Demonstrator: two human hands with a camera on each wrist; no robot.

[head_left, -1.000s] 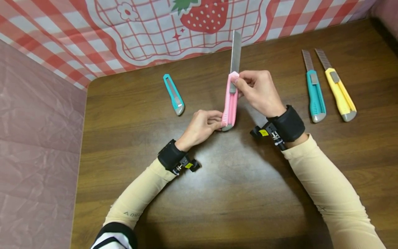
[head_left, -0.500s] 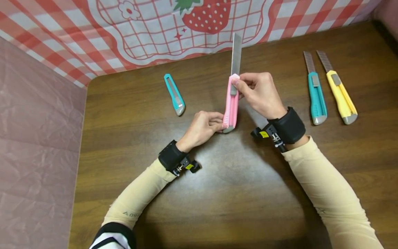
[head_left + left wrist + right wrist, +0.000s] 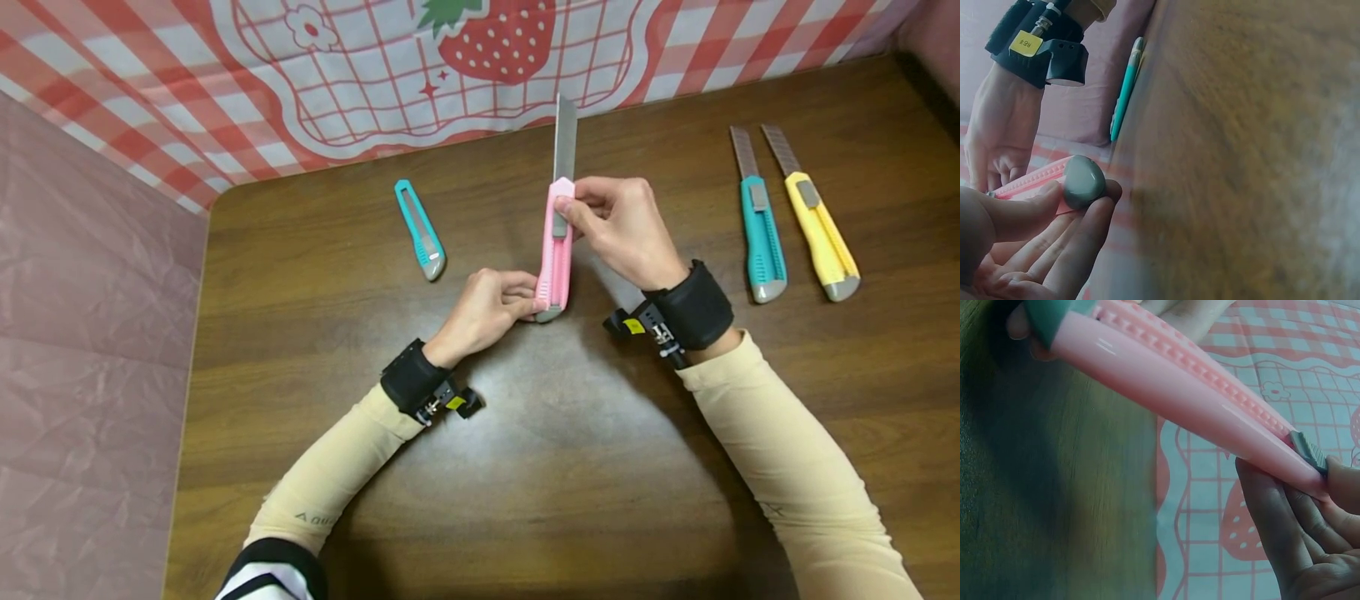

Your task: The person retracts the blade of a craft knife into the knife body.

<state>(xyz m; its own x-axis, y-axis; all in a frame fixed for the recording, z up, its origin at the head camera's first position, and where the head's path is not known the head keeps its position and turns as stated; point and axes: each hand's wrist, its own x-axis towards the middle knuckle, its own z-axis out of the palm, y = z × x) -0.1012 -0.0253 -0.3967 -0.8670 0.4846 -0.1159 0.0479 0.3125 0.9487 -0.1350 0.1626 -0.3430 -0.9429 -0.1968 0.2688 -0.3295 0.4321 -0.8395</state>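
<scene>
A pink utility knife is held up in the middle of the head view, its steel blade sticking out toward the far side. My left hand pinches the handle's grey end cap between thumb and fingers. Near the blade end, my right hand grips the handle. Its thumb presses on the grey slider, which stands in the upper part of the toothed track. In the right wrist view the fingers support the handle from beneath.
A small turquoise utility knife lies to the left. Teal and yellow utility knives lie side by side at the right, blades out. Behind the wooden table hangs a checked strawberry cloth.
My right thumb and the slider have moved down the pink knife's handle a little, and less blade now shows. The left hand keeps its grip on the end cap.
</scene>
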